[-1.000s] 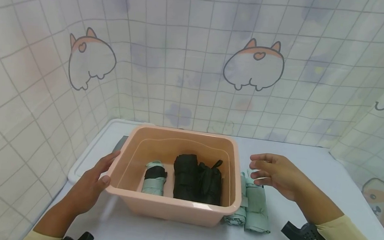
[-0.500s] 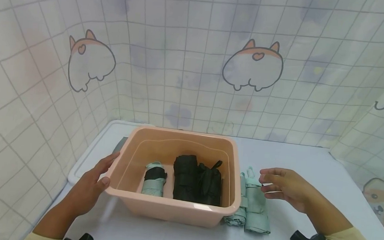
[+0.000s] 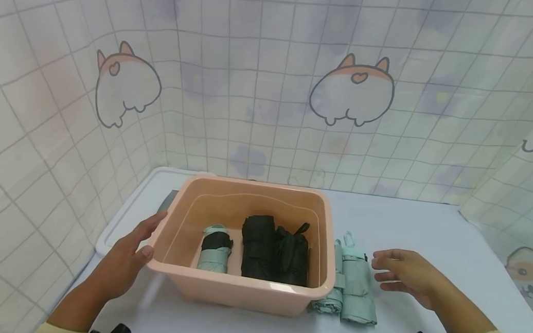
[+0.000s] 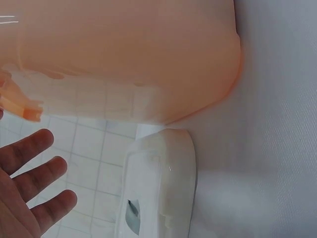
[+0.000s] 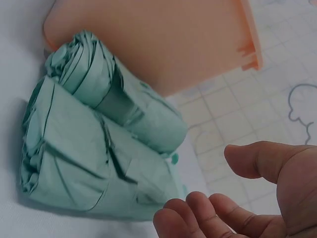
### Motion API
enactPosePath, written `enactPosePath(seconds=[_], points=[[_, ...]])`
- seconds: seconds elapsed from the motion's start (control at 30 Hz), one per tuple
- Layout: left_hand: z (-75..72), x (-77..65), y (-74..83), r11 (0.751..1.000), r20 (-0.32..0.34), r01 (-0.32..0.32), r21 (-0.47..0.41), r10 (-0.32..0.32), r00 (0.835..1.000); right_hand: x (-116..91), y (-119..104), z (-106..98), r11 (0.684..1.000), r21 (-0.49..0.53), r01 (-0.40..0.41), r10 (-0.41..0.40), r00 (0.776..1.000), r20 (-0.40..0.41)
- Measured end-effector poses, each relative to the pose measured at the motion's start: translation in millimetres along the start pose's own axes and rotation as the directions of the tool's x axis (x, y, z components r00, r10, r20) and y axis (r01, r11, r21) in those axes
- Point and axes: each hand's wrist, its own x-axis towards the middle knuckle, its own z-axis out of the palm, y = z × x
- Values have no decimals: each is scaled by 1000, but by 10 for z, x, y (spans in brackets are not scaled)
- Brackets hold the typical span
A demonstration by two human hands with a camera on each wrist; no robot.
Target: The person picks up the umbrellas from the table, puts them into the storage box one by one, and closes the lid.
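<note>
- On the white cloth-covered table, we are seeing a peach rectangular plastic bin standing upright.
- Inside it, three rolled bundles are resting side by side: a pale-green fabric roll with a black band on the left, a thick black fabric roll near the middle, and a black fabric roll with a loop on the right.
- At the bin's left rim, our left hand is reaching with extended, spread fingers, grasping nothing; how firmly it is touching, we cannot tell.
- Just beyond the bin's right side, two mint-green fabric rolls are lying against each other, the nearer one partly hidden by the rim, the outer one fully showing.
- Beside that outer roll, our right hand is hovering with loosely bent fingers, holding nothing.
- Behind the bin's left side, a white rounded plastic piece with a grey inset is lying.
- Around everything, a white grid-patterned curtain with cartoon animals is hanging.
</note>
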Motion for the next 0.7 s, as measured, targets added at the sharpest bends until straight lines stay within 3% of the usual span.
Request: enactPosePath(seconds=[0.43, 0.7], points=[[-12, 4, 15, 1000, 4, 12, 14, -12, 1000, 53, 227, -13, 992, 46, -117, 117, 993, 9], [-14, 6, 26, 1000, 5, 23, 10, -23, 1000, 31, 291, 33, 986, 108, -127, 122, 991, 55]])
